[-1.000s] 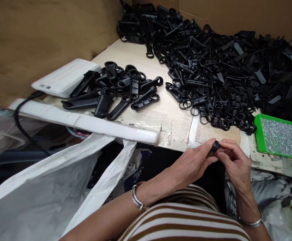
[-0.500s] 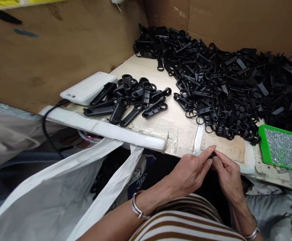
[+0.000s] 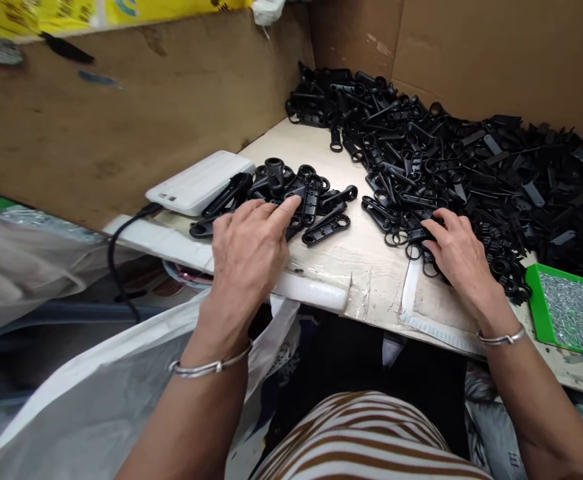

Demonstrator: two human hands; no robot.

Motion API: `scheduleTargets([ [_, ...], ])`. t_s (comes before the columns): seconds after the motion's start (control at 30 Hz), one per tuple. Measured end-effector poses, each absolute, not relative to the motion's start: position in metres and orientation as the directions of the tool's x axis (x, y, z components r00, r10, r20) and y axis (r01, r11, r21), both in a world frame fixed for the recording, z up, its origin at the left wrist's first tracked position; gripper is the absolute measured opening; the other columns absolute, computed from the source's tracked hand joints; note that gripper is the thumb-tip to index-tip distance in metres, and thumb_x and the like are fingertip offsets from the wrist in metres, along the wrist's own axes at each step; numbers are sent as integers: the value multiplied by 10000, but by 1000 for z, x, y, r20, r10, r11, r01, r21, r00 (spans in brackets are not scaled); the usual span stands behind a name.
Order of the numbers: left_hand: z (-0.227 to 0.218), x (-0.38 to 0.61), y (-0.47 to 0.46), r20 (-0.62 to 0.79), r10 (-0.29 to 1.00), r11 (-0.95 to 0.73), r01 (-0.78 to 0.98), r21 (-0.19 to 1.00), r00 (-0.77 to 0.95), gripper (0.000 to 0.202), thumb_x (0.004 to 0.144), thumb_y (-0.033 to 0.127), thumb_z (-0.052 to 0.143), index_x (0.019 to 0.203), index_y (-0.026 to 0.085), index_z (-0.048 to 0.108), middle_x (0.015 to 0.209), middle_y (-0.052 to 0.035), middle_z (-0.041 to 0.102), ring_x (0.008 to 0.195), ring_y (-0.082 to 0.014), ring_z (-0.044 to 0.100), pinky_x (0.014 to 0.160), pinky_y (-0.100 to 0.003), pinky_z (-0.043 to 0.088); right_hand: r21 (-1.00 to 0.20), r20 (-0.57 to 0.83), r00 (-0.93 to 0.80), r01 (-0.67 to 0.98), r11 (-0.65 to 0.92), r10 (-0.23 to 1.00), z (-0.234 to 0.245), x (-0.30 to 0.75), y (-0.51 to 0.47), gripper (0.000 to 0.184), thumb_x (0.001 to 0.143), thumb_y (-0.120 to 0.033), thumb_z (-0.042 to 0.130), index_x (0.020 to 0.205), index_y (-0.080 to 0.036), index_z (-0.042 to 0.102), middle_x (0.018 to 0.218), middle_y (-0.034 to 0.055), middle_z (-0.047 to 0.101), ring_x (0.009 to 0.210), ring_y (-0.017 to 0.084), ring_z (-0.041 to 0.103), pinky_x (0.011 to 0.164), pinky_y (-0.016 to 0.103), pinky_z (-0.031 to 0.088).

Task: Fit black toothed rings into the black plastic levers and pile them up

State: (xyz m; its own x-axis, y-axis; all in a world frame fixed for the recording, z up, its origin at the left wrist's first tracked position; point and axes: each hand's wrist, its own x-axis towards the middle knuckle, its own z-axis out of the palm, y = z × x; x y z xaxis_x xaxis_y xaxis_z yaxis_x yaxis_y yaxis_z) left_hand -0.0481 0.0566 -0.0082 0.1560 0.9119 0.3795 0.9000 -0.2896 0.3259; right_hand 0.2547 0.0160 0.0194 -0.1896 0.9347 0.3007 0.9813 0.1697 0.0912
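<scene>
My left hand [image 3: 254,247] reaches palm down over a small group of black plastic handles [image 3: 326,227] near the table's front edge. Its thumb and fingers are spread, and the fingertips partly hide among the handles. At the front of the large heap, my right hand [image 3: 459,257] has thumb and forefinger around one end of a black plastic piece [image 3: 414,231]. That piece rests among ring-ended parts, and the other fingers are bent and partly hidden. Small black toothed rings [image 3: 509,270] lie just right of this hand.
A large heap of black plastic parts [image 3: 496,153] fills the back right. A green tray [image 3: 538,307] of small metal pins or screws stands at right. At left are a white box [image 3: 199,180] with a black cable [image 3: 111,257], white edge padding [image 3: 316,291] and a white bag [image 3: 96,367].
My hands, earlier together at the table edge around a small dark piece, have parted. My left hand moved left over the handles; my right went forward to the heap. The view shifted slightly.
</scene>
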Motion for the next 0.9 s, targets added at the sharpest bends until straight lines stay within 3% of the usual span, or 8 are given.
scheduleTargets([
  [0.2, -19, -52, 68, 394, 901, -315, 897, 310, 180, 399, 961, 247, 344, 1187, 194, 668, 1478, -155, 472, 1416, -407, 322, 1081, -719, 143, 53, 355, -186, 982, 179, 916, 20, 260, 19, 173, 903, -180, 563, 1017, -209, 689, 1071, 89, 670, 956, 247, 540, 578, 316, 476],
  [0.33, -2, -20, 37, 516, 849, -427, 724, 541, 115, 399, 957, 336, 447, 1226, 109, 634, 1394, -153, 562, 1399, -322, 392, 1161, -543, 249, -451, 511, 85, 874, 182, 856, 19, 256, -14, 165, 907, -241, 575, 982, -190, 713, 1017, 75, 700, 895, 203, 619, 763, 357, 530],
  [0.43, 4, 22, 1, 285, 935, -342, 333, 878, 209, 440, 894, 401, 582, 1264, 167, 617, 1279, -107, 658, 1199, -270, 603, 1031, -416, 467, -897, 228, 321, 436, 70, 919, 11, 237, -50, 229, 863, -363, 638, 1011, -204, 713, 773, 10, 700, 583, 133, 605, 606, 306, 544],
  [0.5, 2, 50, -19, 69, 925, -80, 13, 997, 374, 495, 847, 440, 638, 1268, 180, 616, 1192, -98, 701, 1033, -252, 681, 901, -372, 539, -980, -7, 222, 192, -51, 975, 4, 222, -72, 296, 859, -438, 628, 1012, -201, 718, 684, -6, 688, 503, 127, 586, 545, 294, 539],
  [0.6, -3, 81, -35, -102, 871, 243, -241, 940, 481, 444, 812, 444, 677, 1148, 154, 683, 1002, -90, 749, 838, -214, 699, 774, -326, 551, -979, -138, 89, 140, -150, 986, -3, 218, -97, 311, 887, -457, 579, 978, -206, 738, 681, 1, 702, 525, 140, 610, 551, 293, 546],
  [0.67, -4, 92, -39, -154, 864, 332, -313, 890, 480, 389, 777, 414, 727, 1053, 141, 704, 891, -74, 752, 808, -199, 692, 792, -316, 533, -961, -116, 179, 229, -156, 977, -5, 233, -108, 274, 887, -417, 580, 961, -208, 742, 746, 16, 723, 573, 149, 630, 560, 287, 549],
  [0.77, -3, 96, -40, -216, 835, 415, -323, 851, 505, 386, 748, 405, 762, 1017, 143, 675, 799, -48, 732, 752, -178, 684, 783, -307, 514, -796, 179, 456, 588, -144, 872, -7, 276, -120, 245, 873, -377, 590, 946, -198, 740, 856, 56, 737, 730, 189, 670, 650, 315, 563],
  [0.9, -4, 98, -43, -266, 717, 522, -244, 817, 644, 422, 768, 402, 745, 1059, 125, 617, 707, -21, 681, 611, -115, 594, 645, -247, 460, -363, 522, 419, 897, -252, 743, -9, 328, -120, 288, 914, -338, 534, 1084, -176, 701, 1058, 128, 692, 838, 216, 646, 783, 392, 539],
])
